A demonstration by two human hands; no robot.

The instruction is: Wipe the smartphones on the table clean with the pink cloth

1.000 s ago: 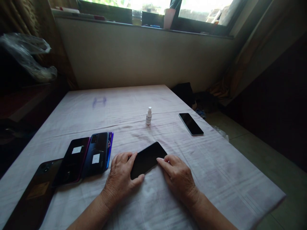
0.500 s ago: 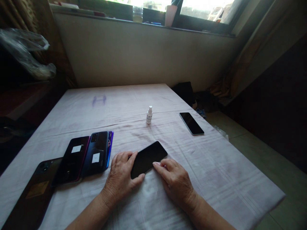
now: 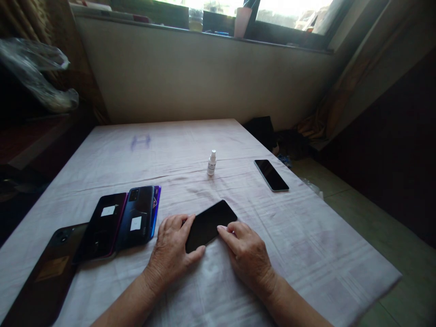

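Note:
A smartphone (image 3: 211, 225) with a dark screen lies face up on the cloth, tilted toward the upper right. Gripping its left end, my left hand (image 3: 173, 245) has the thumb along the near edge and fingers at the far side. My right hand (image 3: 247, 254) is closed, its fingers curled and the thumb and forefinger together against the phone's near right edge. Whatever is in that pinch, if anything, is hidden. Beyond the phone stands a small white bottle (image 3: 211, 163) with a cap, upright.
Left of my hands, several phones lie back up in an overlapping row: a brown one (image 3: 51, 268), a dark one with a pink edge (image 3: 104, 225) and a blue one (image 3: 138, 213). Another phone (image 3: 271, 175) lies at the right. A white checked cloth (image 3: 190, 141) covers the surface.
My right hand has shifted very slightly up along the phone's edge. The left hand and the phone stay where they were.

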